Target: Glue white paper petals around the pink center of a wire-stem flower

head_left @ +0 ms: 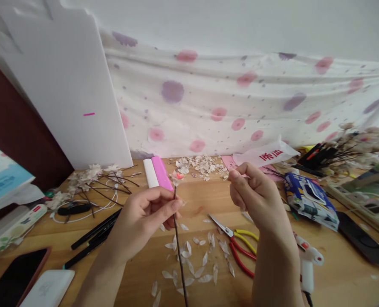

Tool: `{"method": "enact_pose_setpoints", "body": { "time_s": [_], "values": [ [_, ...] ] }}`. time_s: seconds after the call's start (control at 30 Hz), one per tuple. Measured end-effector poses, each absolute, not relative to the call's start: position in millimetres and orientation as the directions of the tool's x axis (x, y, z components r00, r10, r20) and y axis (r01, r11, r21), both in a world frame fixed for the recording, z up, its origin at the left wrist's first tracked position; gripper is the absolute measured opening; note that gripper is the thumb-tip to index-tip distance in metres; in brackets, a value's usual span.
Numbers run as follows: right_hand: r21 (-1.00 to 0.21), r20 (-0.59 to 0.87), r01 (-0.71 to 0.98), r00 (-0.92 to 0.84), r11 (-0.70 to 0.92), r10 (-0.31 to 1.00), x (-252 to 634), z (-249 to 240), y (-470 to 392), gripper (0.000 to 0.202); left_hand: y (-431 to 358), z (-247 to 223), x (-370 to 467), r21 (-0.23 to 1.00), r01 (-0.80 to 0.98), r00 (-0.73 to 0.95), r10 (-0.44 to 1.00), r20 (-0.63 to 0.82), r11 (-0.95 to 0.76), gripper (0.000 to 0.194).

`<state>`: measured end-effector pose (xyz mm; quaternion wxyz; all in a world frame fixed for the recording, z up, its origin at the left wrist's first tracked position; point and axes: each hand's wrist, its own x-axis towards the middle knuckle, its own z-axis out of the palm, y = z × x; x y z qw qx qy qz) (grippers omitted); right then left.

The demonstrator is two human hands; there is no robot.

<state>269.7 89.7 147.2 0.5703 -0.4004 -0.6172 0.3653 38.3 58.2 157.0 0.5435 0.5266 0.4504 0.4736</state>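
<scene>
My left hand [149, 215] is closed in a pinch around a thin dark flower stem [180, 260], which runs down toward the bottom edge of the view. At its upper end sits a small pale flower head with a pinkish-red centre [177, 176]. Off to the right and raised, my right hand [256, 194] has thumb and forefinger pressed together; whatever they hold, if anything, is too small to make out. Loose pale petals [189, 251] lie scattered on the table below both hands. Red-and-yellow handled scissors [237, 241] rest partly open beneath my right hand.
A petal pile [205, 165] lies at the back, right of a pink-and-white case [159, 172]. Finished flower stems [93, 177] and black pens [96, 230] are left. A glue gun [307, 260], wipes packet [311, 198] and phone [365, 238] stand right.
</scene>
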Motion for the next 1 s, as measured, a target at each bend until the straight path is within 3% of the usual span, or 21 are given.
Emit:
{"method": "enact_pose_setpoints", "body": {
  "time_s": [0.17, 0.3, 0.5, 0.53, 0.63, 0.73, 0.83, 1.0],
  "values": [
    [-0.87, 0.371, 0.351, 0.006, 0.346, 0.929, 280.3, 136.7, 103.0, 0.037, 63.1, 151.4, 25.9, 0.996, -0.091, 0.133, 0.991, 0.028, -0.016, 0.021],
    [-0.734, 0.354, 0.659, 0.167, 0.163, 0.92, 300.0, 127.1, 117.1, 0.031, 63.4, 149.8, 17.4, 0.997, -0.079, 0.056, 0.998, 0.003, 0.001, 0.026],
    [-0.664, 0.378, 0.747, 0.308, 0.024, 0.873, 340.4, 123.0, 122.0, 0.014, 64.8, 148.1, 14.1, 0.989, -0.148, 0.114, 0.993, 0.03, -0.013, 0.032],
    [-0.68, 0.389, 0.732, 0.323, 0.032, 0.863, 342.2, 124.0, 121.1, 0.019, 64.8, 148.2, 15.0, 0.988, -0.156, 0.127, 0.991, 0.035, -0.015, 0.033],
    [-0.789, 0.441, 0.601, 0.409, 0.128, 0.799, 333.2, 130.6, 115.5, 0.046, 63.0, 151.2, 21.1, 0.988, -0.154, 0.114, 0.993, 0.028, -0.011, 0.03],
    [-0.81, 0.528, 0.522, 0.454, 0.266, 0.718, 309.0, 138.7, 104.1, 0.032, 59.3, 155.4, 29.6, 0.988, -0.152, 0.088, 0.996, 0.026, -0.012, 0.024],
    [-0.689, 0.677, 0.572, 0.29, 0.445, 0.677, 282.8, 142.5, 88.8, 0.023, 57.2, 154.5, 36.3, 0.991, -0.131, 0.071, 0.996, 0.047, -0.038, 0.02],
    [-0.314, 0.87, 0.489, -0.194, 0.814, 0.453, 250.3, 141.1, 67.4, 0.041, 58.9, 143.6, 40.8, 0.991, -0.108, 0.104, 0.991, 0.085, -0.073, 0.018]
  ]
}}
